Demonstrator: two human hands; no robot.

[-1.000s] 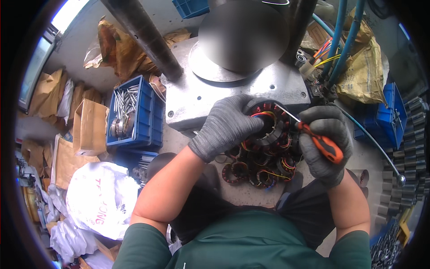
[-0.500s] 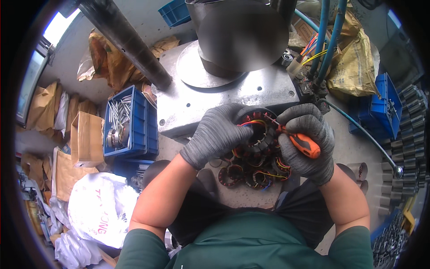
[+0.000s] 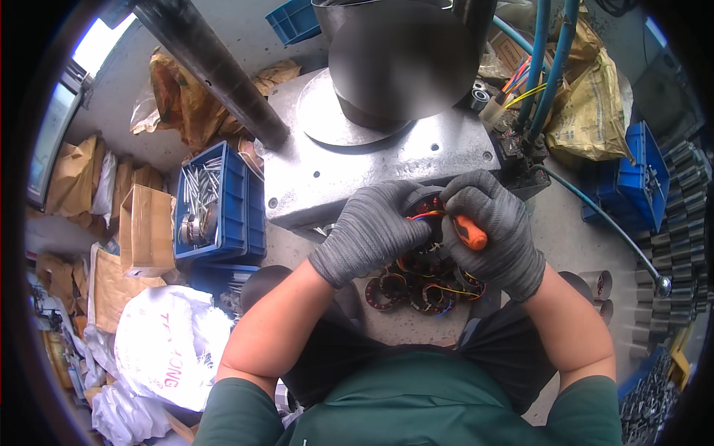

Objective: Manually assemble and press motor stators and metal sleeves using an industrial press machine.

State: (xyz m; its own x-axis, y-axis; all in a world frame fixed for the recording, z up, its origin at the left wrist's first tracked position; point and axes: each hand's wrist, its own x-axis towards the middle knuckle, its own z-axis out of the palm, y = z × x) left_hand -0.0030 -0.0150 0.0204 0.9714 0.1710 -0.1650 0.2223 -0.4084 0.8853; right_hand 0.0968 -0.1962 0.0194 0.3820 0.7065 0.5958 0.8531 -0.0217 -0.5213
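A wired ring (image 3: 427, 204) sits between left hand (image 3: 375, 229), gripping it, and right hand (image 3: 497, 234), clasping a screwdriver (image 3: 470, 233).

Post (image 3: 216, 74) is standing at left edge of bed (image 3: 379, 171); disc (image 3: 316, 123) is lying right of it. Rods (image 3: 201, 182) are lying in crate (image 3: 251, 195) beyond that edge; carton (image 3: 149, 230) is standing farther left. Coil rings (image 3: 418, 295) are lying before front edge.

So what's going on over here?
A person has a dark wired ring in hand before a heavy metal block. The gloved left hand grips it; the gloved right hand, close against it, holds an orange-handled tool, tip hidden. Similar rings lie piled below.
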